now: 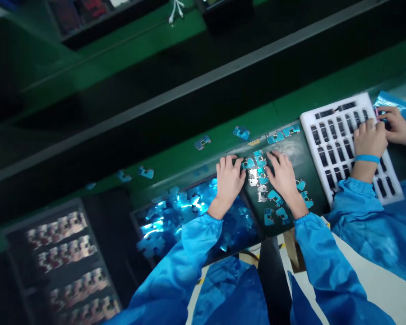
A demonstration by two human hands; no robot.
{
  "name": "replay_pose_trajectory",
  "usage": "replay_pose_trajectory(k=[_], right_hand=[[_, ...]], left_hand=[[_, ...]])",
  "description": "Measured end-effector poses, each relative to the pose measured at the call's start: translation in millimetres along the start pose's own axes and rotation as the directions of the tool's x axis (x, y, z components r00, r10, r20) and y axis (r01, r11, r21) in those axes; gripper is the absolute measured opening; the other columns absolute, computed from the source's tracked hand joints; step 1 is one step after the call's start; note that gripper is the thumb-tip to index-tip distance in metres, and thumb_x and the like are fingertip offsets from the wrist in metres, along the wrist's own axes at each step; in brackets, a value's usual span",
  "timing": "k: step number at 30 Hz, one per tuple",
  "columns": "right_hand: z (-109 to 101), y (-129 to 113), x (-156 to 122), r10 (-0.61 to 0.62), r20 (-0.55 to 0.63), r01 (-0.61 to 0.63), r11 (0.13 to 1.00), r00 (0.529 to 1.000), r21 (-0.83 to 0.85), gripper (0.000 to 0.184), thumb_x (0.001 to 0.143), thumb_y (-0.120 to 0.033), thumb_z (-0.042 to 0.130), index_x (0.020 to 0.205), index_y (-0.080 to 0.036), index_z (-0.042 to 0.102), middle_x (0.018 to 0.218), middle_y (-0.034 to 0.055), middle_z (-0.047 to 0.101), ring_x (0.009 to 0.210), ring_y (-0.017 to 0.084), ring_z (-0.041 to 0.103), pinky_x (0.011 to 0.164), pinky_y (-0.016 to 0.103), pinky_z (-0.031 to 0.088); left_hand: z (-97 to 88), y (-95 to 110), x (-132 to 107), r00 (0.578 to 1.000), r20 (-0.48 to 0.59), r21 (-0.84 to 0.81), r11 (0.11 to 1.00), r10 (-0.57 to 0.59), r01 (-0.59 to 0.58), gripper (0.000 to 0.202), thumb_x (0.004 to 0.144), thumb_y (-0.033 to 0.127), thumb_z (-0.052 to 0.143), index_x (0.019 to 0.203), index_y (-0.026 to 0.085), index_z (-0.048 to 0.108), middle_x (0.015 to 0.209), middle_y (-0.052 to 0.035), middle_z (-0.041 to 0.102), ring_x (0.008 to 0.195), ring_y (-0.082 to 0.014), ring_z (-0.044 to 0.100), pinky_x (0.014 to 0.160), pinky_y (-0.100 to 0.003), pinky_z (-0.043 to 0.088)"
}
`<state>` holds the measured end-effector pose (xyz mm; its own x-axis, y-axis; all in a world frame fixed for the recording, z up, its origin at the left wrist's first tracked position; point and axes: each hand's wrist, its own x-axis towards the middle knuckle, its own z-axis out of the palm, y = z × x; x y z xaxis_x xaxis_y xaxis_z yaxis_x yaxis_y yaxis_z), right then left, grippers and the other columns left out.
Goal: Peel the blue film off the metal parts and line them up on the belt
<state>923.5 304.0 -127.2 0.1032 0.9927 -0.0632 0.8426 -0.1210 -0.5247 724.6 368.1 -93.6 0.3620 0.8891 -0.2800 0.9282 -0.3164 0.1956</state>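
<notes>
Blue-faced parts [260, 158] outnumber bare silver ones [253, 177] on the worktop [306, 155] around a worker's left hand [228, 180] and right hand [283, 178], fingers loosely spread, though how much is finished cannot be told.

Two wearer's hands [228, 178], two co-worker's hands [371, 141], two silver plates [253, 178], one white tray [306, 118].
</notes>
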Motion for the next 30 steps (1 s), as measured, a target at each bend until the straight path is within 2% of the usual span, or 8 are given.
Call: replay_pose_trajectory(k=[4, 7, 10, 13, 17, 23, 26, 30], right_hand=[[15.2, -18.6, 18.4, -0.037, 0.072, 0.041, 0.998, 0.997, -0.051, 0.04, 0.108, -0.023, 0.052, 0.144, -0.018, 0.068, 0.145, 0.0194, 0.064, 0.13, 0.036, 0.059, 0.107, 0.053, 0.055], [20.4, -26.3, 31.0, 0.027, 0.043, -0.023, 0.996, 0.999, -0.085, 0.032, 0.105, -0.024, 0.056, 0.133, -0.015, 0.07, 0.133, 0.0208, 0.065, 0.123, 0.037, 0.06, 0.105, 0.055, 0.055], [20.9, -31.9, 42.2, 0.027, 0.039, -0.022, 0.991, 0.999, -0.129, 0.034, 0.101, -0.015, 0.054, 0.133, -0.014, 0.068, 0.132, 0.0218, 0.065, 0.123, 0.038, 0.059, 0.104, 0.055, 0.055], [17.7, -35.8, 54.0, -0.037, 0.104, 0.059, 0.974, 0.994, -0.218, 0.044, 0.099, -0.005, 0.047, 0.138, -0.011, 0.065, 0.132, 0.0222, 0.067, 0.126, 0.038, 0.058, 0.105, 0.054, 0.052], [11.3, -34.6, 66.8, -0.161, 0.202, 0.219, 0.926, 0.966, -0.308, 0.045, 0.101, -0.002, 0.041, 0.135, -0.011, 0.069, 0.137, 0.0209, 0.069, 0.128, 0.037, 0.058, 0.108, 0.051, 0.049], [8.1, -20.7, 70.7, -0.257, 0.223, 0.313, 0.911, 0.94, -0.27, 0.044, 0.101, -0.002, 0.042, 0.131, -0.014, 0.072, 0.133, 0.0197, 0.072, 0.125, 0.035, 0.06, 0.108, 0.051, 0.05], [7.1, -14.8, 71.5, -0.278, 0.185, 0.312, 0.93, 0.943, -0.193, 0.044, 0.099, 0.0, 0.042, 0.124, -0.016, 0.075, 0.134, 0.0175, 0.073, 0.126, 0.033, 0.061, 0.109, 0.051, 0.052], [3.6, -16.4, 95.1, -0.223, 0.042, 0.227, 0.968, 0.974, -0.106, 0.037, 0.103, -0.006, 0.046, 0.127, -0.017, 0.072, 0.139, 0.0149, 0.07, 0.127, 0.031, 0.061, 0.111, 0.049, 0.052]], left_hand=[[10.0, -12.4, -5.5, 1.0, 0.027, 0.013, 1.0, -0.012, 0.012, 0.04, 0.105, 0.026, 0.052, 0.142, 0.023, 0.068, 0.144, -0.0172, 0.066, 0.134, -0.0395, 0.059, 0.111, -0.055, 0.052], [13.5, -9.8, 1.0, 0.999, 0.016, 0.0, 0.999, -0.037, 0.037, 0.038, 0.105, 0.023, 0.05, 0.139, 0.023, 0.068, 0.14, -0.0168, 0.066, 0.133, -0.0384, 0.059, 0.11, -0.054, 0.051], [12.7, -6.7, 9.0, 0.998, -0.004, -0.007, 0.998, -0.062, 0.062, 0.037, 0.104, 0.021, 0.05, 0.136, 0.024, 0.068, 0.139, -0.0163, 0.066, 0.133, -0.0388, 0.059, 0.111, -0.054, 0.05], [11.3, -7.5, 16.2, 0.995, -0.025, -0.009, 0.995, -0.096, 0.096, 0.038, 0.104, 0.019, 0.047, 0.136, 0.021, 0.068, 0.138, -0.0179, 0.066, 0.133, -0.0393, 0.059, 0.111, -0.054, 0.049], [9.6, -10.7, 21.5, 0.987, -0.047, 0.003, 0.988, -0.154, 0.155, 0.038, 0.103, 0.018, 0.047, 0.135, 0.018, 0.068, 0.136, -0.0202, 0.066, 0.132, -0.0409, 0.059, 0.11, -0.055, 0.05], [-1.4, -12.8, 17.8, 0.987, -0.024, -0.069, 0.985, -0.162, 0.16, 0.037, 0.103, 0.026, 0.054, 0.137, 0.021, 0.067, 0.137, -0.0188, 0.067, 0.133, -0.0401, 0.06, 0.111, -0.054, 0.051], [-9.8, -28.6, 23.0, 0.982, -0.059, -0.157, 0.973, -0.179, 0.168, 0.041, 0.105, 0.035, 0.056, 0.143, 0.022, 0.066, 0.141, -0.0181, 0.066, 0.136, -0.0391, 0.059, 0.113, -0.054, 0.052], [-15.3, -69.4, 53.4, 0.957, -0.125, -0.165, 0.956, -0.263, 0.242, 0.048, 0.107, 0.03, 0.048, 0.153, 0.018, 0.059, 0.159, -0.0205, 0.058, 0.149, -0.039, 0.052, 0.121, -0.055, 0.049]])
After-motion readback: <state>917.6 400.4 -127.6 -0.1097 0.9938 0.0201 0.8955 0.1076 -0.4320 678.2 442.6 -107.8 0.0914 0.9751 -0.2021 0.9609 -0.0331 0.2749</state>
